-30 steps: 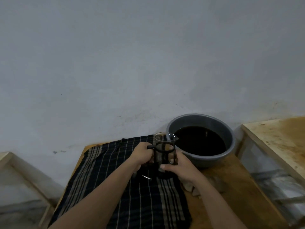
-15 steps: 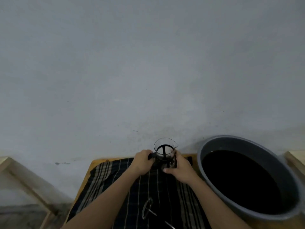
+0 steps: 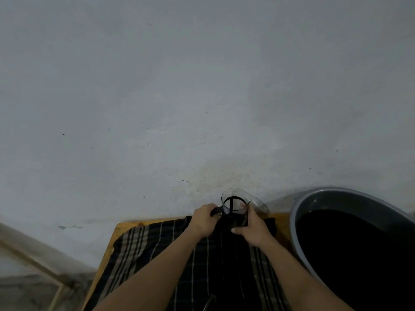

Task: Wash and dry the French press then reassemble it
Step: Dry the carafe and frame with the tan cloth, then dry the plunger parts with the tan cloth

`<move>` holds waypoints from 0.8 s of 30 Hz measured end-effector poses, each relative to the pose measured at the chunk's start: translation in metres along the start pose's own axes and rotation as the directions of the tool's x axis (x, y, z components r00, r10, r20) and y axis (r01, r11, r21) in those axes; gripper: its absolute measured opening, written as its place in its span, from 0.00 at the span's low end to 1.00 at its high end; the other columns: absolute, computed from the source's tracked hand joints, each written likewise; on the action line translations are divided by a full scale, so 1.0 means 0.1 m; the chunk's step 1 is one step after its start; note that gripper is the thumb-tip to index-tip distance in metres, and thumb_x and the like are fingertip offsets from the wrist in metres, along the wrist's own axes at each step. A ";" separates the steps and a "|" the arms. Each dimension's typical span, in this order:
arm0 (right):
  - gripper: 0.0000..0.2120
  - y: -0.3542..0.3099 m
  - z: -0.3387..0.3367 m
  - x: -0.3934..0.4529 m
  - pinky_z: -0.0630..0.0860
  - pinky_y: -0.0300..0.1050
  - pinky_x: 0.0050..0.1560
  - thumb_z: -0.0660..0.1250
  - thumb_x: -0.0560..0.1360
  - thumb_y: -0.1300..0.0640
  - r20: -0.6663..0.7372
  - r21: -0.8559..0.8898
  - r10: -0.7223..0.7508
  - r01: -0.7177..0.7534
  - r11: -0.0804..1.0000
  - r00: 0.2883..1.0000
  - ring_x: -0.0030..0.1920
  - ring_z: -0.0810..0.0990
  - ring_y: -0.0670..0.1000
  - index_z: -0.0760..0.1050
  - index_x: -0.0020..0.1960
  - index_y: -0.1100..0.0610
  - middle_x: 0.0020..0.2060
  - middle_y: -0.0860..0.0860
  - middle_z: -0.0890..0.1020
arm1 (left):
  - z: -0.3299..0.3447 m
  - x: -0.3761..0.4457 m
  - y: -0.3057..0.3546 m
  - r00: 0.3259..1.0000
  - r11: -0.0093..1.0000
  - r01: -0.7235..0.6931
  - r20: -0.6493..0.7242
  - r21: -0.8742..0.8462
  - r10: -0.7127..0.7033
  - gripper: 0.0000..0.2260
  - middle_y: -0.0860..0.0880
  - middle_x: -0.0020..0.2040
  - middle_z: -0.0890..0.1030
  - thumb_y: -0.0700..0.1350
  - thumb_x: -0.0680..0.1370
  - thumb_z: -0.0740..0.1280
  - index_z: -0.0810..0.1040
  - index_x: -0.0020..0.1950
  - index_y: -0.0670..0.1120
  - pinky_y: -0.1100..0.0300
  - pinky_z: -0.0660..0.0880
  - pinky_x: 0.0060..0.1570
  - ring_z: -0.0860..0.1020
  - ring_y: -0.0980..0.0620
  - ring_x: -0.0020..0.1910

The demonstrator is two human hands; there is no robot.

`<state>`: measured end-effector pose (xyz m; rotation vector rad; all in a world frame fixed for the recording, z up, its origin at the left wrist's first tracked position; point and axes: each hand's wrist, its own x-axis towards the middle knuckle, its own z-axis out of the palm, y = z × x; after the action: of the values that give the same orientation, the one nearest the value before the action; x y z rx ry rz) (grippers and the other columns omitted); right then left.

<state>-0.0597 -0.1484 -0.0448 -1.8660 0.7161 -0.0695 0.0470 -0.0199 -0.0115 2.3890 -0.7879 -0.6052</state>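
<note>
The French press carafe, clear glass in a black frame, stands upright at the far end of a dark plaid cloth. My left hand grips its black handle on the left side. My right hand wraps the frame's lower right side, thumb toward me. The carafe's mouth is uncovered, with no lid on it. A thin metal part lies on the cloth at the bottom edge, mostly cut off.
A grey plastic basin of dark water sits on the right, close to my right forearm. The wooden table ends at a grey wall just behind the carafe. A pale wooden frame stands at the lower left.
The view has tilted up and shifted closer, so the basin fills the right side. Both hands stay on the carafe, which now sits at the cloth's far edge.
</note>
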 end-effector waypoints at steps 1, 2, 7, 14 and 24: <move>0.34 0.03 0.00 0.02 0.68 0.39 0.58 0.76 0.67 0.66 -0.007 0.008 0.009 -0.009 1.000 1.000 0.61 0.75 0.49 0.65 0.68 0.53 0.56 0.48 0.77 | 0.02 0.01 0.00 1.000 1.000 -0.004 -0.003 -0.017 0.004 0.09 0.38 0.52 0.82 0.41 0.80 0.62 0.78 0.56 0.39 0.61 0.66 0.39 0.79 0.40 0.52; 0.34 0.07 0.00 0.03 0.69 0.40 0.59 0.76 0.68 0.65 -0.008 0.003 0.020 -0.020 1.000 1.000 0.62 0.75 0.50 0.65 0.69 0.53 0.57 0.49 0.78 | 0.04 0.02 -0.01 1.000 1.000 -0.001 -0.007 -0.031 0.001 0.09 0.39 0.52 0.82 0.41 0.80 0.62 0.78 0.57 0.39 0.61 0.66 0.40 0.79 0.40 0.52; 0.34 0.05 0.03 0.02 0.68 0.40 0.59 0.74 0.70 0.64 0.003 -0.051 0.084 -0.084 0.995 0.996 0.65 0.74 0.54 0.62 0.71 0.56 0.61 0.52 0.76 | 0.07 -0.01 0.00 0.999 0.997 0.042 0.005 -0.064 -0.041 0.12 0.40 0.57 0.81 0.43 0.81 0.62 0.75 0.63 0.42 0.62 0.68 0.43 0.78 0.42 0.55; 0.19 0.12 0.10 -0.66 0.72 0.41 0.55 0.69 0.75 0.61 -0.054 -0.068 0.140 -0.143 0.987 0.989 0.56 0.76 0.50 0.70 0.65 0.59 0.59 0.53 0.77 | 0.00 -0.53 -0.14 0.978 0.971 0.206 0.053 -0.125 -0.201 0.19 0.44 0.58 0.80 0.51 0.78 0.67 0.76 0.65 0.41 0.60 0.73 0.53 0.78 0.46 0.59; 0.13 0.52 0.11 -1.93 0.72 0.29 0.44 0.69 0.75 0.48 0.106 -0.293 0.052 -0.018 0.956 0.993 0.49 0.78 0.43 0.78 0.57 0.53 0.49 0.46 0.80 | 0.26 -1.79 -0.36 0.917 0.829 0.393 0.233 -0.397 -0.323 0.17 0.51 0.53 0.80 0.59 0.78 0.64 0.79 0.58 0.49 0.57 0.77 0.44 0.79 0.52 0.52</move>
<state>-0.2361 -0.0539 -0.0408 -2.1185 0.7102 0.1726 -0.0833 0.1103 -0.0110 2.0867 -0.2121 -1.0165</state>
